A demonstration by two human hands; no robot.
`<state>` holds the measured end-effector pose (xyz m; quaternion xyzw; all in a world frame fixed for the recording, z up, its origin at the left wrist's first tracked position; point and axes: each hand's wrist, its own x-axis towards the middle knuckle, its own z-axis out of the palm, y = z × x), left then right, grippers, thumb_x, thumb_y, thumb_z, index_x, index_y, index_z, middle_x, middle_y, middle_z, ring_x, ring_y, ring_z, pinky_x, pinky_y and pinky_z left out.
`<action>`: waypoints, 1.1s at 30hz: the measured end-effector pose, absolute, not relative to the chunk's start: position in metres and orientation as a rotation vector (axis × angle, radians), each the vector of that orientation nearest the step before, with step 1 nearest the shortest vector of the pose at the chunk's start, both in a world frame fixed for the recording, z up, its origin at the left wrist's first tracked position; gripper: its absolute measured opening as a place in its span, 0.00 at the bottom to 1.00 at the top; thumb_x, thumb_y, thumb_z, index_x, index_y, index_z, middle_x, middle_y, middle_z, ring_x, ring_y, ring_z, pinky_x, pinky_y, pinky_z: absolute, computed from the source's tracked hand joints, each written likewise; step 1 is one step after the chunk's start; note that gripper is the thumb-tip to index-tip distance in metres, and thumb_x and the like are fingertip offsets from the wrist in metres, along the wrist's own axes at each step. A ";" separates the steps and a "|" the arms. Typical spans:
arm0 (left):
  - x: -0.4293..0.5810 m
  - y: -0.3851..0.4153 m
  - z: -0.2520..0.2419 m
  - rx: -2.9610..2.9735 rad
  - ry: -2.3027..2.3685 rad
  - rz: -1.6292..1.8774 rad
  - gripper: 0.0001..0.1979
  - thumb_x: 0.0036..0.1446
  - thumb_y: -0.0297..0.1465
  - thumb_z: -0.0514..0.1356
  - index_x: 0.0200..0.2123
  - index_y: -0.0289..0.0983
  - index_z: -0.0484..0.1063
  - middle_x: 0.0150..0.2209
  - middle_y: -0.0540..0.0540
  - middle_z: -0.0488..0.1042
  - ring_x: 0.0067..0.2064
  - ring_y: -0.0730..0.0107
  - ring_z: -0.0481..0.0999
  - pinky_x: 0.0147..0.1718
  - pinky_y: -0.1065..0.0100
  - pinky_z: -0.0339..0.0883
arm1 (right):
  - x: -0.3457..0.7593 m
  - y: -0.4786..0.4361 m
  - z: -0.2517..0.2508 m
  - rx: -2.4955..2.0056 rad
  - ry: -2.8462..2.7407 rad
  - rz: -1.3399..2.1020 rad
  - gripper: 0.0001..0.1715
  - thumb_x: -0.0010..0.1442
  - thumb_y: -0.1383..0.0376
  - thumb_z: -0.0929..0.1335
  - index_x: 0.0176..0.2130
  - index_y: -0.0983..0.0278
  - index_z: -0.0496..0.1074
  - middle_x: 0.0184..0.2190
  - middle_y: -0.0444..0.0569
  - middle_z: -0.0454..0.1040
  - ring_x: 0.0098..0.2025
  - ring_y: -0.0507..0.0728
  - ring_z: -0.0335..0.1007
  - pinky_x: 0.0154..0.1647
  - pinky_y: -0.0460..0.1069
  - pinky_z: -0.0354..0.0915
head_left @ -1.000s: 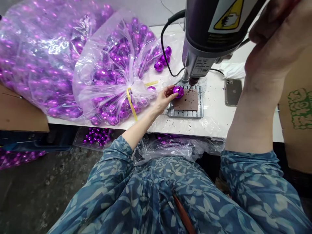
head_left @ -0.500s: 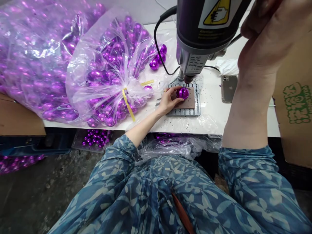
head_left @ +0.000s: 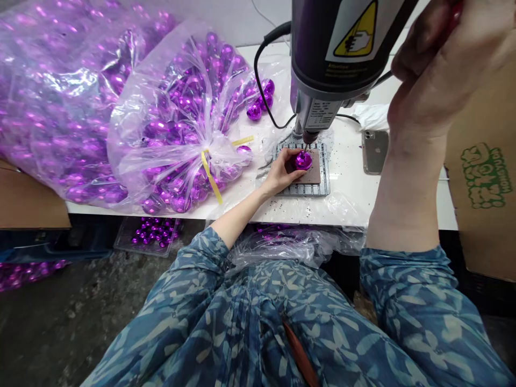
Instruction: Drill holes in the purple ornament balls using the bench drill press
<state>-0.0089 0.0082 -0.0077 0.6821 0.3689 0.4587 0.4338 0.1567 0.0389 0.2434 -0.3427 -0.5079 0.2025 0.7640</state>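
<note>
Under the drill press (head_left: 330,64), my left hand (head_left: 281,171) pinches a shiny purple faceted ball (head_left: 303,160) between thumb and fingers. The ball rests on a brown board (head_left: 312,173) lying on the press's grey metal base (head_left: 325,185). From the chuck (head_left: 310,136) a thin bit points down at the ball's top; whether it has entered the ball I cannot tell. At the upper right, my right hand (head_left: 447,59) is closed around a red handle (head_left: 455,15), mostly hidden by the fingers.
Large clear bags (head_left: 72,107) of purple balls fill the left of the white table (head_left: 346,201). Loose purple balls (head_left: 255,111) lie behind. A phone (head_left: 374,151) and a cardboard box (head_left: 479,177) are on the right. Below the table is a bin (head_left: 151,236) of small purple balls.
The chuck and bit have come down slightly toward the ball. My right hand has shifted a little left and down with the handle. My left hand keeps its hold on the ball.
</note>
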 end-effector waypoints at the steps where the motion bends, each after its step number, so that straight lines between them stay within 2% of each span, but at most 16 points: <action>1: -0.009 0.008 -0.007 1.693 0.915 1.148 0.36 0.59 0.53 0.72 0.61 0.41 0.65 0.62 0.37 0.74 0.66 0.50 0.75 0.70 0.44 0.66 | 0.155 0.041 0.240 -0.707 -1.080 0.405 0.20 0.72 0.70 0.60 0.27 0.62 0.55 0.16 0.36 0.42 0.16 0.41 0.44 0.20 0.41 0.42; 2: -0.009 0.008 -0.007 1.690 0.909 1.155 0.36 0.59 0.52 0.72 0.61 0.41 0.65 0.62 0.37 0.75 0.66 0.50 0.76 0.70 0.43 0.66 | 0.153 0.041 0.238 -0.665 -1.058 0.366 0.19 0.72 0.70 0.61 0.27 0.62 0.57 0.16 0.35 0.41 0.15 0.42 0.42 0.19 0.43 0.39; 4: -0.009 0.007 -0.007 1.687 0.895 1.174 0.35 0.59 0.51 0.72 0.61 0.40 0.66 0.61 0.37 0.75 0.66 0.49 0.76 0.71 0.43 0.66 | 0.149 0.034 0.233 -0.574 -1.033 0.306 0.17 0.71 0.59 0.65 0.30 0.63 0.64 0.16 0.35 0.40 0.15 0.43 0.40 0.19 0.46 0.37; 6: -0.009 0.007 -0.007 1.688 0.892 1.186 0.35 0.59 0.49 0.73 0.61 0.40 0.66 0.61 0.37 0.75 0.66 0.49 0.76 0.71 0.43 0.65 | 0.144 0.019 0.229 -0.510 -1.030 0.289 0.25 0.60 0.44 0.68 0.32 0.63 0.68 0.17 0.36 0.44 0.16 0.44 0.42 0.21 0.48 0.38; 7: -0.009 0.007 -0.007 1.690 0.895 1.186 0.34 0.59 0.49 0.73 0.61 0.39 0.66 0.61 0.37 0.75 0.66 0.49 0.76 0.71 0.43 0.65 | 0.142 0.010 0.227 -0.501 -1.032 0.279 0.29 0.55 0.40 0.68 0.31 0.64 0.68 0.18 0.37 0.48 0.17 0.43 0.44 0.22 0.48 0.39; 8: -0.009 0.007 -0.007 1.691 0.900 1.181 0.34 0.59 0.48 0.73 0.61 0.39 0.66 0.61 0.37 0.75 0.67 0.49 0.76 0.72 0.43 0.65 | 0.142 0.003 0.225 -0.507 -1.040 0.273 0.31 0.54 0.38 0.68 0.30 0.64 0.68 0.20 0.38 0.54 0.17 0.41 0.46 0.22 0.48 0.40; 10: -0.008 0.007 -0.006 1.693 0.917 1.169 0.34 0.60 0.48 0.73 0.61 0.40 0.67 0.61 0.37 0.75 0.67 0.48 0.75 0.72 0.42 0.65 | 0.143 -0.007 0.219 -0.525 -1.043 0.256 0.30 0.58 0.40 0.68 0.30 0.65 0.69 0.27 0.39 0.66 0.18 0.38 0.50 0.22 0.46 0.42; 13: -0.009 0.006 -0.005 1.695 0.934 1.153 0.34 0.60 0.47 0.73 0.62 0.39 0.67 0.61 0.37 0.75 0.67 0.49 0.75 0.71 0.44 0.65 | 0.148 -0.005 0.205 -0.508 -1.053 0.232 0.24 0.62 0.45 0.69 0.34 0.64 0.70 0.35 0.34 0.71 0.19 0.33 0.51 0.22 0.41 0.42; 19: -0.009 0.007 -0.007 1.718 0.889 1.170 0.33 0.62 0.48 0.71 0.62 0.39 0.66 0.61 0.37 0.74 0.66 0.50 0.75 0.71 0.46 0.65 | 0.155 0.007 0.182 -0.353 -1.089 0.155 0.18 0.70 0.50 0.67 0.38 0.62 0.70 0.35 0.34 0.68 0.18 0.31 0.49 0.21 0.40 0.37; 23: -0.009 0.009 -0.010 1.730 0.868 1.173 0.34 0.62 0.51 0.70 0.62 0.40 0.65 0.62 0.37 0.74 0.67 0.48 0.74 0.71 0.43 0.63 | 0.159 0.010 0.173 -0.343 -1.097 0.111 0.20 0.71 0.50 0.67 0.37 0.63 0.66 0.35 0.34 0.67 0.17 0.33 0.46 0.18 0.42 0.40; 25: -0.009 0.009 -0.011 1.721 0.871 1.174 0.34 0.62 0.52 0.70 0.62 0.41 0.65 0.62 0.37 0.74 0.67 0.48 0.75 0.71 0.44 0.64 | 0.163 0.015 0.168 -0.339 -1.108 0.080 0.21 0.72 0.50 0.66 0.36 0.63 0.62 0.32 0.34 0.65 0.15 0.34 0.46 0.17 0.42 0.43; 28: -0.009 0.008 -0.011 1.725 0.874 1.174 0.35 0.61 0.54 0.70 0.62 0.41 0.65 0.62 0.38 0.74 0.67 0.48 0.75 0.71 0.44 0.64 | 0.168 0.024 0.158 -0.300 -1.122 0.034 0.20 0.74 0.50 0.63 0.36 0.62 0.60 0.21 0.34 0.50 0.13 0.38 0.41 0.17 0.40 0.43; 30: -0.009 0.008 -0.010 1.732 0.876 1.177 0.35 0.62 0.54 0.70 0.62 0.41 0.65 0.62 0.38 0.74 0.67 0.48 0.75 0.70 0.45 0.64 | 0.170 0.028 0.151 -0.278 -1.143 -0.002 0.19 0.74 0.50 0.62 0.37 0.60 0.59 0.17 0.35 0.39 0.13 0.41 0.38 0.18 0.41 0.42; 33: -0.010 0.007 -0.010 1.730 0.858 1.184 0.34 0.62 0.52 0.70 0.62 0.41 0.66 0.62 0.38 0.75 0.66 0.48 0.75 0.70 0.45 0.65 | 0.171 0.031 0.145 -0.289 -1.141 -0.043 0.20 0.74 0.47 0.62 0.38 0.59 0.58 0.17 0.34 0.38 0.13 0.43 0.36 0.18 0.42 0.43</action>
